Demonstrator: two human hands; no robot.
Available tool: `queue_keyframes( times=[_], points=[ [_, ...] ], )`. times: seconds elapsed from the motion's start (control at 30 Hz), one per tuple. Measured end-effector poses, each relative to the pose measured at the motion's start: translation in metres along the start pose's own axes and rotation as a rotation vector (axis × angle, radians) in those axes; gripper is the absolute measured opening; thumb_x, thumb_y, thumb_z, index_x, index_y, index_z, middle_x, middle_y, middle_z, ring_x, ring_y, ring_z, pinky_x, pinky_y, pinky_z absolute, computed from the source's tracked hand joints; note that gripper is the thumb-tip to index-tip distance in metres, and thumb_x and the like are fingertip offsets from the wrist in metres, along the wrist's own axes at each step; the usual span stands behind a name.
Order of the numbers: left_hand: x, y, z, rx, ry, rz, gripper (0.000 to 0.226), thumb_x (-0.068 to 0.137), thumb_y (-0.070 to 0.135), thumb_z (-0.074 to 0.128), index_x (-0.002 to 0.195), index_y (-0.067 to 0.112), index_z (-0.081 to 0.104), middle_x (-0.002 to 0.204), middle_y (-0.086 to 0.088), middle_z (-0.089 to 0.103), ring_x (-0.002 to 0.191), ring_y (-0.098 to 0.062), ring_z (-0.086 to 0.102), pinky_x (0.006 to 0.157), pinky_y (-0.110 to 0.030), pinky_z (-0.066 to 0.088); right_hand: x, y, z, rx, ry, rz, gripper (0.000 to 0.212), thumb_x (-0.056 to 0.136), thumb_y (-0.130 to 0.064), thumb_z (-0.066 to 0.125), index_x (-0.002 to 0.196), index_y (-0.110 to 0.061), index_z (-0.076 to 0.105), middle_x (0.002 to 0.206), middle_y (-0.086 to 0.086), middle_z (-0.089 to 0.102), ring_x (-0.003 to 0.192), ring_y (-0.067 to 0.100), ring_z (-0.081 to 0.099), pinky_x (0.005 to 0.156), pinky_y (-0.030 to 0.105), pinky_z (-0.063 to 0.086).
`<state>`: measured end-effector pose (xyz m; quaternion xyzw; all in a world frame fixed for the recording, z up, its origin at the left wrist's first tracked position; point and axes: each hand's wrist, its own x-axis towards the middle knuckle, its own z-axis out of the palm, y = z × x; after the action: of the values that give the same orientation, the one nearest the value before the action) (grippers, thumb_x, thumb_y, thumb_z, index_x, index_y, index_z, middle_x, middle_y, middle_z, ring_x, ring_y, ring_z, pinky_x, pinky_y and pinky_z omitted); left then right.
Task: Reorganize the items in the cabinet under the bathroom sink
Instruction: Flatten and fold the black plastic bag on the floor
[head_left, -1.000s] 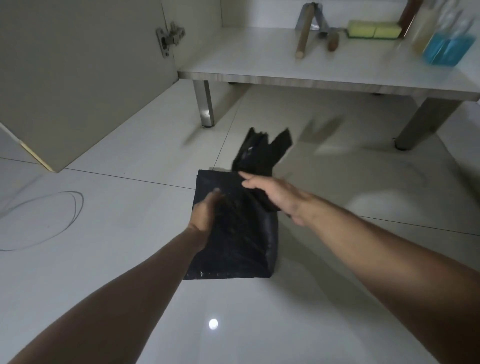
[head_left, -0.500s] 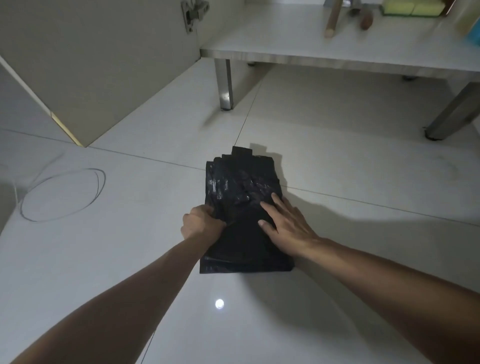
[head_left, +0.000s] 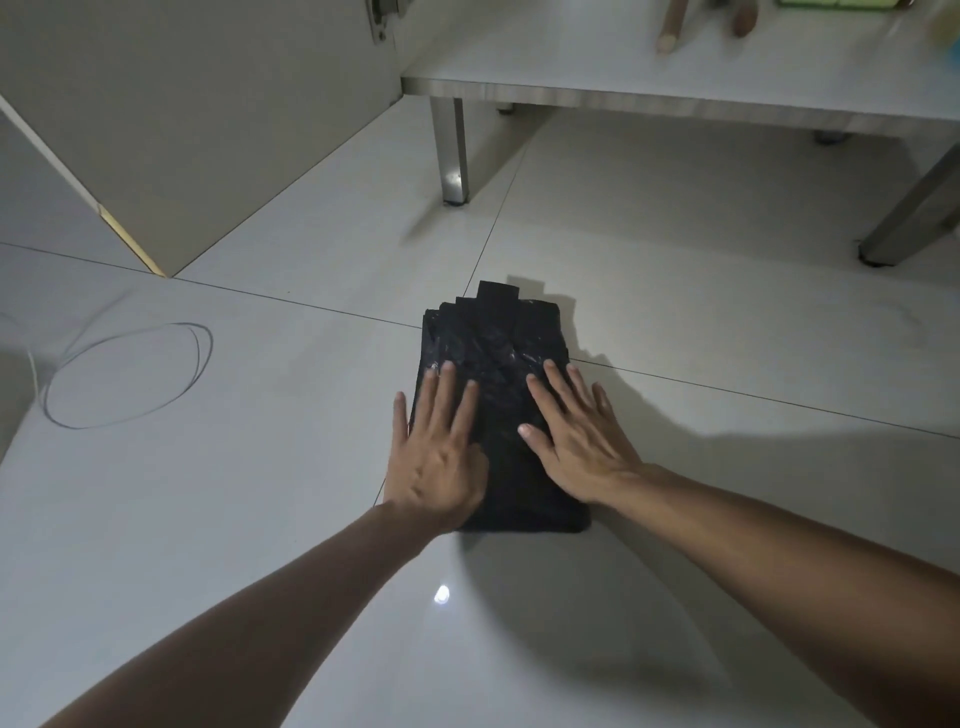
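Bags (head_left: 498, 384), black plastic and folded into one flat stack, lie on the floor tile (head_left: 260, 519) in front of the cabinet shelf (head_left: 571, 57). Your left hand (head_left: 436, 457) lies flat on the stack's left half and your right hand (head_left: 582, 441) on its right half, fingers straight and spread, gripping nothing; you seem to be pressing the air out so the fold holds. Left of the stack a thin wire loop (head_left: 124, 374) rests on the tile. Beyond it the open cabinet door (head_left: 182, 114) stands. On the shelf behind the stack lie wooden handles (head_left: 670, 31).
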<state>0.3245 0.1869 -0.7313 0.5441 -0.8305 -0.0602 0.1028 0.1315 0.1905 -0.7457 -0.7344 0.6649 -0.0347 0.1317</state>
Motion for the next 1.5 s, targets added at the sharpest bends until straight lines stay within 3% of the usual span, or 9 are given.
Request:
queue_keyframes(
  times=[0.33, 0.53, 0.7, 0.8, 0.9, 1.03, 1.27, 1.4, 1.5],
  points=[
    [-0.019, -0.021, 0.037, 0.112, -0.198, -0.063, 0.085, 0.087, 0.065, -0.009, 0.152, 0.011, -0.011, 0.159, -0.008, -0.02, 0.145, -0.022, -0.025, 0.121, -0.043, -0.006, 0.028, -0.011, 0.007, -0.105, 0.039, -0.016, 0.073, 0.096, -0.06, 0.013, 0.156, -0.02, -0.001, 0.162, 0.005, -0.014, 0.149, 0.025, -0.017, 0.12, 0.05, -0.005],
    [-0.019, -0.021, 0.035, 0.108, -0.207, -0.052, 0.084, 0.089, 0.064, 0.0, 0.151, 0.009, -0.012, 0.158, -0.01, -0.022, 0.144, -0.023, -0.027, 0.12, -0.042, -0.006, 0.079, -0.006, 0.005, -0.096, -0.087, 0.05, 0.077, 0.093, -0.068, 0.011, 0.155, -0.025, -0.004, 0.162, 0.001, -0.017, 0.148, 0.023, -0.018, 0.12, 0.052, -0.005],
    [-0.018, -0.02, 0.032, 0.12, -0.241, -0.056, 0.088, 0.086, 0.066, 0.001, 0.152, 0.009, -0.01, 0.159, -0.011, -0.019, 0.146, -0.026, -0.023, 0.121, -0.043, -0.005, 0.097, 0.015, -0.011, -0.177, -0.163, 0.147, 0.082, 0.091, -0.072, 0.007, 0.153, -0.021, 0.021, 0.163, 0.006, 0.012, 0.15, 0.025, -0.004, 0.117, 0.057, -0.005],
    [-0.008, -0.015, 0.019, 0.096, -0.212, -0.073, 0.092, 0.082, 0.066, 0.021, 0.153, 0.008, 0.013, 0.16, -0.016, 0.007, 0.149, -0.032, 0.001, 0.121, -0.047, 0.0, 0.099, 0.017, -0.017, -0.127, -0.116, 0.145, 0.082, 0.092, -0.071, 0.022, 0.152, -0.015, 0.023, 0.162, 0.008, 0.015, 0.15, 0.027, -0.001, 0.118, 0.055, 0.0],
    [0.013, -0.011, 0.009, 0.152, -0.053, 0.052, 0.079, 0.08, 0.055, 0.038, 0.142, 0.007, 0.039, 0.148, -0.02, 0.035, 0.141, -0.037, 0.026, 0.118, -0.053, 0.012, 0.101, 0.015, -0.017, -0.003, -0.004, 0.097, 0.068, 0.096, -0.057, 0.036, 0.149, -0.016, 0.025, 0.162, 0.006, 0.014, 0.15, 0.026, 0.001, 0.119, 0.054, 0.007],
    [0.05, -0.018, 0.006, 0.211, -0.064, 0.177, 0.072, 0.089, 0.052, 0.033, 0.15, 0.014, 0.026, 0.16, -0.015, 0.011, 0.149, -0.031, 0.003, 0.119, -0.051, -0.001, 0.091, 0.011, -0.017, 0.113, 0.285, 0.044, 0.041, 0.095, -0.018, 0.05, 0.134, -0.009, 0.046, 0.146, 0.009, 0.04, 0.14, 0.027, 0.031, 0.113, 0.047, 0.026],
    [0.082, -0.042, 0.019, 0.163, -0.332, 0.058, 0.078, 0.092, 0.064, 0.026, 0.154, 0.025, 0.0, 0.162, -0.002, -0.012, 0.148, -0.02, -0.016, 0.118, -0.052, -0.006, 0.047, 0.013, -0.002, 0.081, 0.122, 0.064, 0.055, 0.102, -0.038, 0.035, 0.153, -0.022, 0.025, 0.161, 0.008, 0.017, 0.148, 0.031, 0.013, 0.118, 0.051, 0.014],
    [0.073, -0.036, 0.013, -0.008, -0.162, 0.004, 0.079, 0.092, 0.057, 0.038, 0.154, 0.021, 0.004, 0.162, -0.004, -0.011, 0.149, -0.02, -0.012, 0.12, -0.047, -0.006, 0.032, 0.009, -0.022, 0.139, 0.209, 0.195, 0.05, 0.097, -0.035, 0.045, 0.143, -0.016, 0.038, 0.146, 0.01, 0.042, 0.134, 0.03, 0.038, 0.105, 0.043, 0.036],
    [0.052, -0.027, 0.003, -0.199, -0.001, -0.334, 0.075, 0.086, 0.037, 0.058, 0.148, 0.013, 0.022, 0.158, -0.012, 0.016, 0.143, -0.031, 0.017, 0.115, -0.046, 0.019, 0.013, 0.002, -0.033, 0.238, 0.096, 0.466, 0.048, 0.089, -0.043, 0.057, 0.126, -0.013, 0.049, 0.123, 0.008, 0.056, 0.109, 0.031, 0.056, 0.086, 0.038, 0.048]
  ],
)
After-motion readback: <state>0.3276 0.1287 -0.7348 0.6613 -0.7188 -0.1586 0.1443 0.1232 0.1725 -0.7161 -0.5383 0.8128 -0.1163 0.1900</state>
